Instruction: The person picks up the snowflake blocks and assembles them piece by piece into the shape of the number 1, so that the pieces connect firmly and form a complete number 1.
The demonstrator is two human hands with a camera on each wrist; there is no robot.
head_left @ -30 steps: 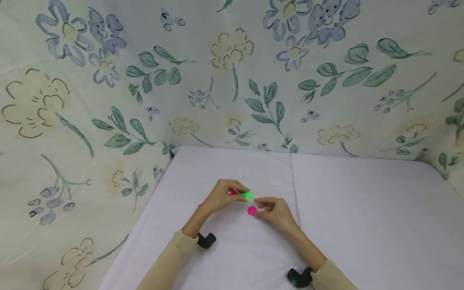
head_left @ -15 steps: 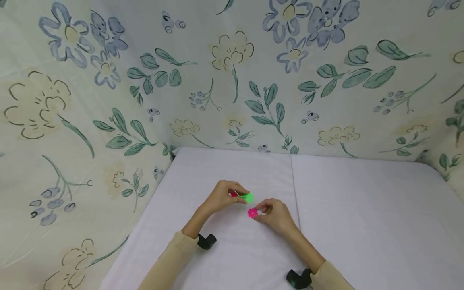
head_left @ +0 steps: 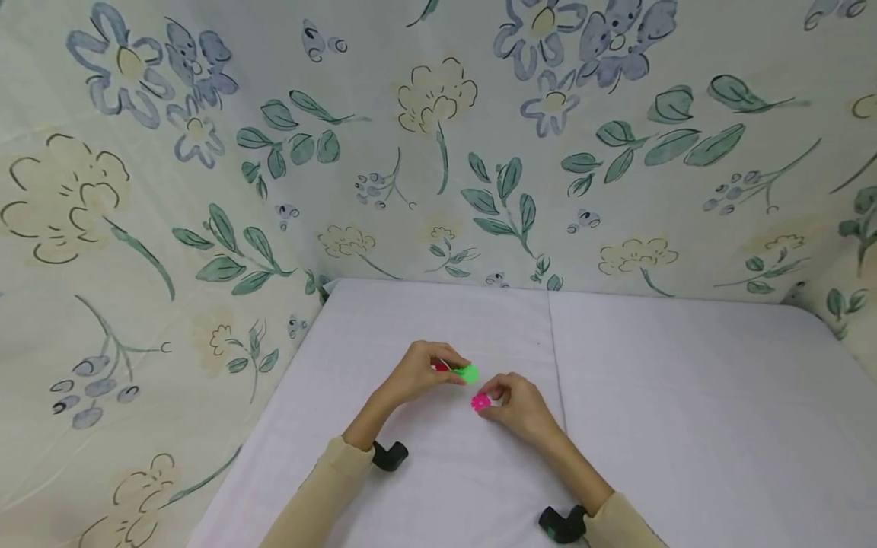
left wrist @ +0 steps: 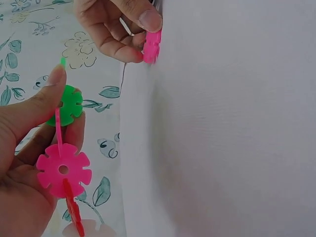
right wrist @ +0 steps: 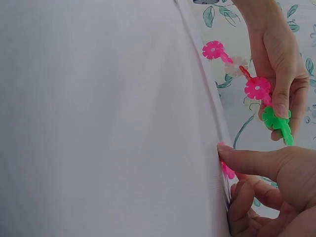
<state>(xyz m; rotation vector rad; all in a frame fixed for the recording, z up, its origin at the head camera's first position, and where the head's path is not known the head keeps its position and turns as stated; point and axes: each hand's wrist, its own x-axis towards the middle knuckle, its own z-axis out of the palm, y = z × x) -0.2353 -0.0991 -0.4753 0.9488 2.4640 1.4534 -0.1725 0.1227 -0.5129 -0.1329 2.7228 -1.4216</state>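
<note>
My left hand (head_left: 419,374) pinches a chain of flower-shaped interlocking discs by its green end. In the left wrist view a green disc (left wrist: 73,104) sits between thumb and fingers, and a pink disc (left wrist: 74,168) and an edge-on red disc (left wrist: 74,215) hang below. The right wrist view shows the chain running on to a whitish disc (right wrist: 235,65) and a pink end disc (right wrist: 213,49). Between thumb and fingertips, my right hand (head_left: 522,407) holds a separate pink notched disc (head_left: 481,402), seen edge-on in the left wrist view. It is apart from the green end.
A white cloth (head_left: 658,411) with a crease covers the table. Floral fabric (head_left: 438,152) hangs behind it and at the left side. Black curved pieces (head_left: 392,457) sit at both wrists beside the beige sleeves (head_left: 322,487).
My right fingers have drawn together on the loose pink disc, which has turned from face-on to slightly tilted. My left hand has barely moved with the chain.
</note>
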